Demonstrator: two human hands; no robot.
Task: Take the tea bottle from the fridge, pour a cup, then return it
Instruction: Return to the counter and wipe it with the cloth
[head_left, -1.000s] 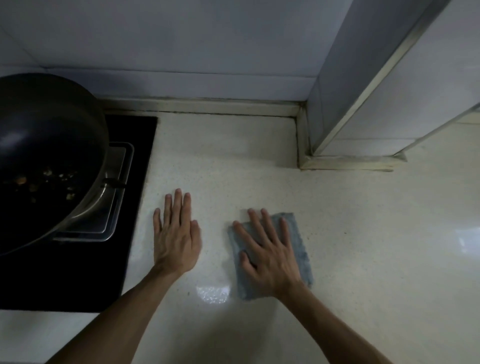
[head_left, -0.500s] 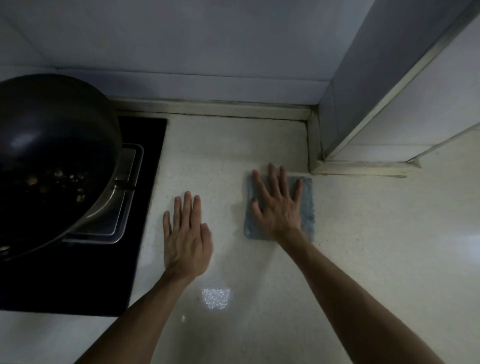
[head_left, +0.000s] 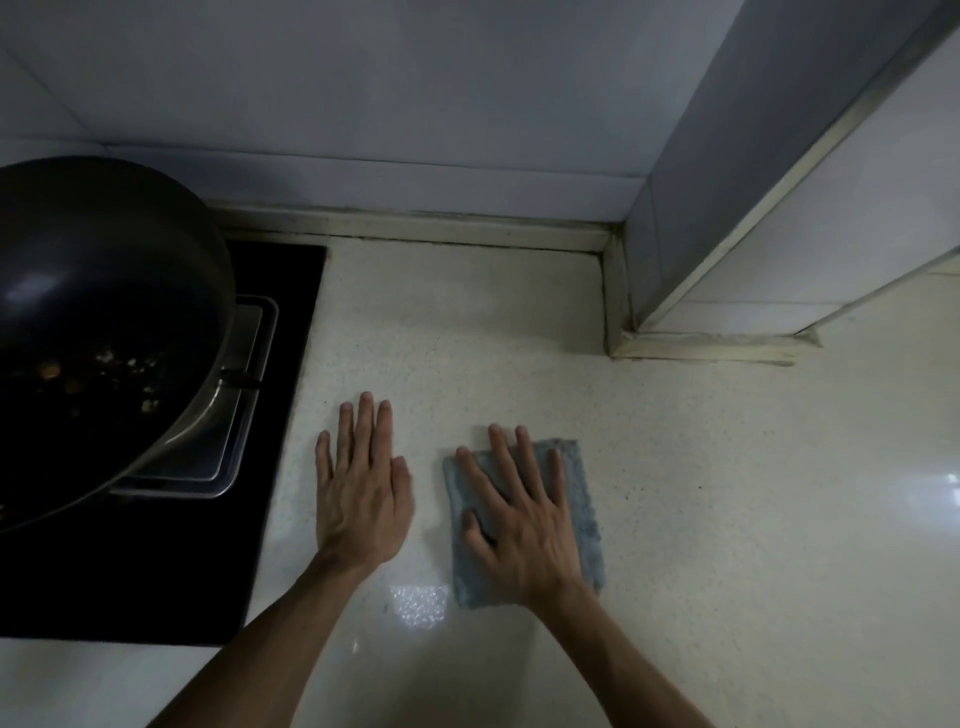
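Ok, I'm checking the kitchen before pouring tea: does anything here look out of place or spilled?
No spill shows on the counter. One oddity: the dark wok on the hob looks tilted over a rectangular tray, food bits inside. The right hand presses a grey cloth flat.

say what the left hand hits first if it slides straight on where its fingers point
The left hand faces bare countertop, so it would probably first meet the raised strip at the foot of the back wall, passing just right of the black cooktop.
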